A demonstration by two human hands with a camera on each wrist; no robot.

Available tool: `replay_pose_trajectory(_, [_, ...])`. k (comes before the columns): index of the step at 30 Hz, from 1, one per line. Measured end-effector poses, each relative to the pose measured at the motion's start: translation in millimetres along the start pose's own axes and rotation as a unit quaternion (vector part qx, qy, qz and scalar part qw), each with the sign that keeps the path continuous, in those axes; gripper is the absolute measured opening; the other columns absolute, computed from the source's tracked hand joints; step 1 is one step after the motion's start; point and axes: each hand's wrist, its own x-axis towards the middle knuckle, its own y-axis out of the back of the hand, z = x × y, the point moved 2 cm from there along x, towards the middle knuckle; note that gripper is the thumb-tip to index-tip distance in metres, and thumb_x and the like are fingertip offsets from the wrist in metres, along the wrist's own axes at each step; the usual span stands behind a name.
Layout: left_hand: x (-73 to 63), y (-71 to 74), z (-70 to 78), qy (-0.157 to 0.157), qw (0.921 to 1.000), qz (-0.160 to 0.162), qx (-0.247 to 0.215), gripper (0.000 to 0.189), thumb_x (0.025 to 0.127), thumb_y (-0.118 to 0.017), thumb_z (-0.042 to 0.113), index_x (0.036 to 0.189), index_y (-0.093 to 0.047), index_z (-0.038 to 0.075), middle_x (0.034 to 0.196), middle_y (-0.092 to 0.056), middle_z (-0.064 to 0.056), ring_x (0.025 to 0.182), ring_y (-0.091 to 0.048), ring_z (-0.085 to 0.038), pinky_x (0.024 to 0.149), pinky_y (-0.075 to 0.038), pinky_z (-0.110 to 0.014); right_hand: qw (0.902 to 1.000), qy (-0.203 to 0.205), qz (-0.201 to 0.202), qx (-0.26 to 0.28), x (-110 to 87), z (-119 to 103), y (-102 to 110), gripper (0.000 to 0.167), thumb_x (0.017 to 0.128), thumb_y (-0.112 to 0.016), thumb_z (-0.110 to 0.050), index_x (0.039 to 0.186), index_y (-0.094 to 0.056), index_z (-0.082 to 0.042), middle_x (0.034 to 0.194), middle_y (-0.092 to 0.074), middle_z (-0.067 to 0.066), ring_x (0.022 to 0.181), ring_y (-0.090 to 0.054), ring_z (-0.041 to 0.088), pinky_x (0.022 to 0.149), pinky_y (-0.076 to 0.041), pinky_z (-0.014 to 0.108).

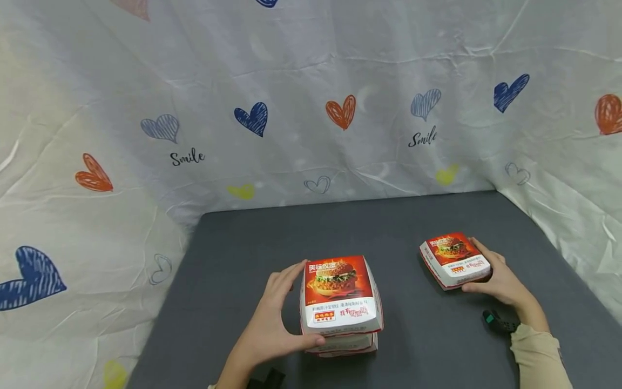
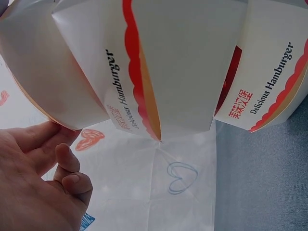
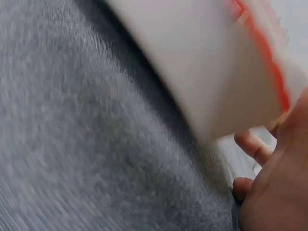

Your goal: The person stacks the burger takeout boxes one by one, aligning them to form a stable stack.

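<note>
The single burger box (image 1: 455,260) is right of and beyond the box stack (image 1: 349,344), well apart, held from its right by the right hand (image 1: 507,283), thumb on the near side. The left hand (image 1: 264,327), nearer the stack, grips its top box (image 1: 340,292) from the left (thumb on the near face). Both look like smooth printed card, squarish with sloping walls, against a matte, fabric-like grey surface (image 1: 243,243).
</note>
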Motion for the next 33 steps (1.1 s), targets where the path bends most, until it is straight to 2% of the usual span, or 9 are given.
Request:
replay_pose_trajectory(4, [-0.3, 0.2, 0.4, -0.001, 1.0000, 0.000, 0.002, 0.121, 0.067, -0.102, 0.039, 0.167, -0.034, 0.030, 0.162, -0.045, 0.000, 0.126, -0.040, -0.018, 0.097, -0.046, -0.064, 0.9999, -0.012, -0.008, -0.008, 3.9, -1.8, -2.4, 0.127, 0.077, -0.093, -0.013, 0.171, -0.008, -0.007, 0.160, -0.024, 0.039, 0.142, -0.013, 0.054, 0.100, -0.025, 0.076])
replay_pose_trajectory(7, [0.2, 0.0, 1.0, -0.002, 1.0000, 0.000, 0.001, 0.122, 0.067, -0.102, 0.039, 0.167, -0.033, 0.032, 0.162, -0.045, 0.000, 0.126, -0.040, -0.019, 0.097, -0.046, -0.064, 0.9998, -0.017, -0.005, -0.010, 6.8, -3.0, -4.4, 0.124, 0.079, -0.092, -0.015, 0.172, -0.009, -0.009, 0.159, -0.027, 0.038, 0.143, -0.013, 0.053, 0.100, -0.027, 0.075])
replay_pose_trajectory(13, [1.1, 0.5, 2.6, -0.002, 1.0000, 0.004, 0.002, 0.122, 0.066, -0.102, 0.038, 0.167, -0.034, 0.031, 0.161, -0.046, 0.000, 0.127, -0.042, -0.029, 0.097, -0.046, -0.063, 0.9998, -0.009, 0.013, -0.009, 9.3, -4.6, -7.1, 0.116, 0.081, -0.091, -0.015, 0.170, -0.018, -0.006, 0.157, -0.031, 0.037, 0.143, -0.016, 0.052, 0.100, -0.027, 0.075])
replay_pose_trajectory(24, [-0.6, -0.7, 2.0, 0.001, 1.0000, 0.007, 0.000, 0.121, 0.066, -0.102, 0.039, 0.167, -0.035, 0.029, 0.162, -0.046, 0.000, 0.128, -0.041, -0.030, 0.098, -0.045, -0.069, 0.9992, -0.027, 0.024, -0.015, 4.6, -5.7, -12.6, 0.109, 0.086, -0.088, -0.022, 0.170, -0.020, -0.007, 0.156, -0.025, 0.038, 0.142, -0.020, 0.053, 0.099, -0.030, 0.076])
replay_pose_trajectory(28, [-1.1, -0.7, 2.5, 0.007, 0.9999, 0.009, 0.001, 0.121, 0.066, -0.102, 0.040, 0.166, -0.035, 0.032, 0.162, -0.046, 0.001, 0.128, -0.041, -0.025, 0.098, -0.045, -0.070, 0.9992, -0.022, 0.031, -0.012, 3.6, -5.8, -13.1, 0.108, 0.087, -0.088, -0.021, 0.170, -0.020, -0.005, 0.156, -0.025, 0.039, 0.142, -0.020, 0.053, 0.099, -0.030, 0.076])
replay_pose_trajectory(33, [-1.2, -0.7, 3.3, 0.006, 0.9999, 0.010, 0.000, 0.122, 0.066, -0.102, 0.039, 0.167, -0.035, 0.030, 0.162, -0.046, 0.000, 0.127, -0.041, -0.029, 0.098, -0.045, -0.069, 0.9985, -0.019, 0.050, -0.008, 3.9, -7.5, -11.6, 0.107, 0.087, -0.087, -0.020, 0.169, -0.021, -0.005, 0.155, -0.027, 0.039, 0.141, -0.021, 0.053, 0.099, -0.029, 0.075])
